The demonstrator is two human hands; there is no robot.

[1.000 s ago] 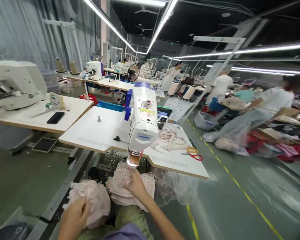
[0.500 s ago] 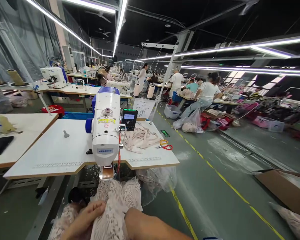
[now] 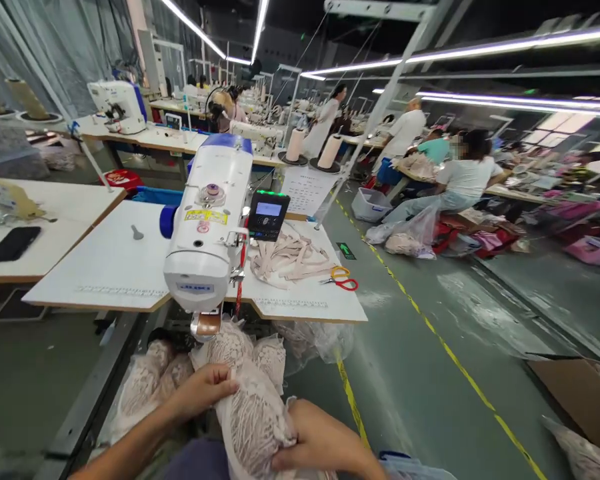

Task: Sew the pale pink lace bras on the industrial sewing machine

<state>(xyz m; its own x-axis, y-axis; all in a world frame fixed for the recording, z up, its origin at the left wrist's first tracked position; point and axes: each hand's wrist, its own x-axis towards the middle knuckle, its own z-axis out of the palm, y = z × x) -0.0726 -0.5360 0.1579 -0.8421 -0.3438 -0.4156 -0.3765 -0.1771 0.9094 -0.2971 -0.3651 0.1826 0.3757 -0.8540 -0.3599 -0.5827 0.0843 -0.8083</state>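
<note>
A pale pink lace bra cup piece (image 3: 253,407) lies between my hands, below the arm end of a white and blue sewing machine (image 3: 203,240). My left hand (image 3: 213,387) pinches its upper left edge between thumb and fingers. On the lower right side, my right hand (image 3: 313,437) is closed on the lace, fingers partly hidden beneath it. More lace cups (image 3: 270,360) hang by the machine's brown-topped arm end (image 3: 209,325). Others (image 3: 143,383) are bunched to the left, near my left forearm.
On the white tabletop (image 3: 115,257) lie pale straps (image 3: 293,257) and scissors (image 3: 341,279) with red and orange handles. A control panel (image 3: 269,215) stands beside the machine. Thread cones (image 3: 329,152) stand behind. A cardboard box (image 3: 577,397) sits on the floor at right; co-workers (image 3: 467,173) sit and stand beyond.
My view has tilted down and shifted. The lace piece is spread wider and turned toward the lower right; my right hand has moved down and right along it. My left hand still pinches it.
</note>
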